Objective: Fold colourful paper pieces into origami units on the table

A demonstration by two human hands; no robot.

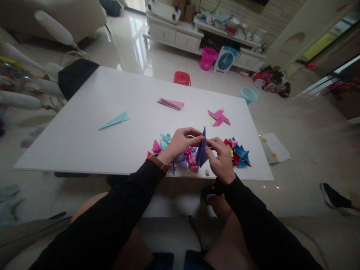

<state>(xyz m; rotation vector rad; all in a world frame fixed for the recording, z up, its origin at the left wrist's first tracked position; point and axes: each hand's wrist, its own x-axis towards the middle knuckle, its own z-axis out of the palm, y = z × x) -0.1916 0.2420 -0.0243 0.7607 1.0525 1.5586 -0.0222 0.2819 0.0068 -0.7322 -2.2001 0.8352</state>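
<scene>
A folded purple origami paper stands upright between my hands, its narrow point upward, above the near edge of the white table. My left hand pinches it near the top from the left. On the other side, my right hand grips its right edge with thumb and fingers. Below and behind my left hand lies a heap of folded paper pieces in pink, lilac and light blue, partly covered by the hand. A second colourful heap in blue, red, yellow and pink sits just right of my right hand.
On the white table lie a light-blue folded paper, a stack of pink folded papers and a pink and pale-green pinwheel shape. A red stool stands beyond the far edge. Someone's shoe shows at right.
</scene>
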